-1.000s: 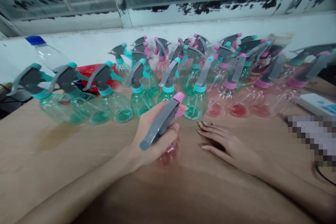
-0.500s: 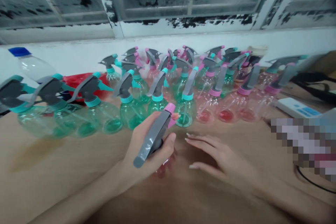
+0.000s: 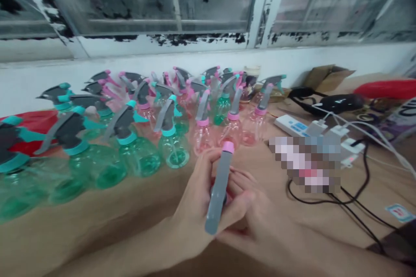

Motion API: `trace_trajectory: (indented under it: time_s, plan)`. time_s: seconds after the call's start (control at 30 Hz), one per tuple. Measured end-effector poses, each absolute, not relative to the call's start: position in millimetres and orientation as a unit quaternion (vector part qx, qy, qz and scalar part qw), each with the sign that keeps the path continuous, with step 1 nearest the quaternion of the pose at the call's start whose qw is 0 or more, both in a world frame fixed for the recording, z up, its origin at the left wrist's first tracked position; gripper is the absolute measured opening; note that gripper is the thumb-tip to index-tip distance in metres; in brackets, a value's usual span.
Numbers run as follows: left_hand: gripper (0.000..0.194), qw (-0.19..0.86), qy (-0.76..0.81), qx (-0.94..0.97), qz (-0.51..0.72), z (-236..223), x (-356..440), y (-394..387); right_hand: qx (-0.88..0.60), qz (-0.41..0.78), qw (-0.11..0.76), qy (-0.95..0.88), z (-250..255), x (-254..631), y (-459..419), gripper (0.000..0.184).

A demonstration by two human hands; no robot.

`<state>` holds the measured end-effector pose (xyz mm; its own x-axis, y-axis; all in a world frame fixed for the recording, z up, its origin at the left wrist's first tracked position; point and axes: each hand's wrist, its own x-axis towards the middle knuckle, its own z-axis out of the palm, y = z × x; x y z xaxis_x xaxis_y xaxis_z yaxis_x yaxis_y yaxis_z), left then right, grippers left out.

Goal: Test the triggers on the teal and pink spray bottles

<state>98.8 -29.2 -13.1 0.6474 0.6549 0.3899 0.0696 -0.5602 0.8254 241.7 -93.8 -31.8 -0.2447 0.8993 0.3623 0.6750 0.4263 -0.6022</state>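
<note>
A spray bottle [image 3: 219,192] with a grey head and a pink nozzle is held low in front of me, its nozzle pointing away. My left hand [image 3: 196,199] is closed around the head and neck. Below and to the right, my right hand [image 3: 263,216] wraps the bottle's body, which the hands mostly hide. Just beyond stands a pink-tinted spray bottle [image 3: 203,136] with a pink collar, in line with others like it. To the left, a green-tinted spray bottle [image 3: 175,151] with a turquoise collar stands at the end of a green row.
More spray bottles crowd behind, against the wall under the windows. A red bag [image 3: 35,132] lies at left. On the right are a white power strip [image 3: 290,125] with plugs, a black cable [image 3: 320,202], a cardboard box [image 3: 326,80] and a blurred-out patch.
The view has turned right, so the rows appear further left. My right hand, open and apart before, has come to the bottle and closed around its body beside my left.
</note>
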Motion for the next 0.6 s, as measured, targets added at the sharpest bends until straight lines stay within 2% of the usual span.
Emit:
trace_trajectory:
  time_s: [0.13,0.2,0.23,0.3,0.5,0.6]
  plan:
    - [0.090,0.417,0.220,0.826,0.309,-19,123,-28,-0.501,0.159,0.352,-0.774,-30,272,-95,0.022]
    - [0.105,0.396,0.233,0.834,0.307,-26,128,-27,-0.507,0.158,0.358,-0.768,-26,291,-96,0.027]
    - [0.106,0.389,0.236,0.837,0.305,-31,129,-27,-0.519,0.161,0.359,-0.758,-23,303,-97,0.032]
    - [0.099,0.374,0.237,0.841,0.312,-41,126,-26,-0.564,0.164,0.357,-0.726,-15,329,-99,0.040]
    - [0.063,0.394,0.323,0.795,0.329,-71,108,-27,-0.676,0.079,0.363,-0.637,14,426,-85,0.040]
    - [0.050,0.424,0.363,0.755,0.344,-84,104,-31,-0.683,0.070,0.383,-0.618,15,464,-58,0.040]
